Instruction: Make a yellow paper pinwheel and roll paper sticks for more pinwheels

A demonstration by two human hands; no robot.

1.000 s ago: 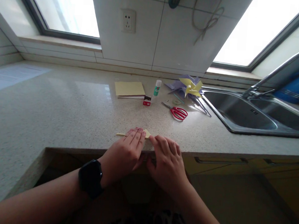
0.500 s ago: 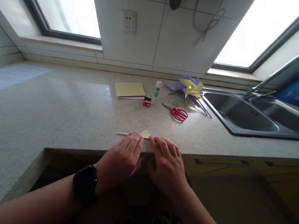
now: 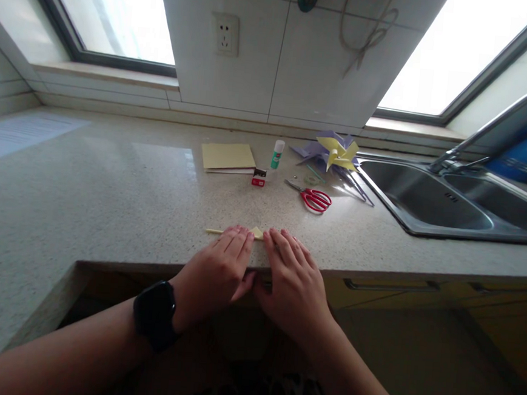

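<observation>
Both my hands lie side by side at the front edge of the speckled counter (image 3: 109,191). My left hand (image 3: 214,273), with a black watch on its wrist, presses flat with fingers stretched out on a small folded yellow paper (image 3: 256,231). My right hand (image 3: 291,282) lies flat next to it, fingers extended on the same paper. Only a small corner of the paper shows between the fingertips. A thin wooden stick (image 3: 214,231) pokes out to the left from under my left fingers.
Farther back lie a yellow paper pad (image 3: 228,157), a glue stick (image 3: 277,154), a small red box (image 3: 259,179), red scissors (image 3: 313,198) and a yellow and purple paper pinwheel (image 3: 335,153). A steel sink (image 3: 427,201) with a tap is at the right.
My right hand has slid forward and closer to my left, so less of the yellow paper corner shows. My left hand has barely shifted.
</observation>
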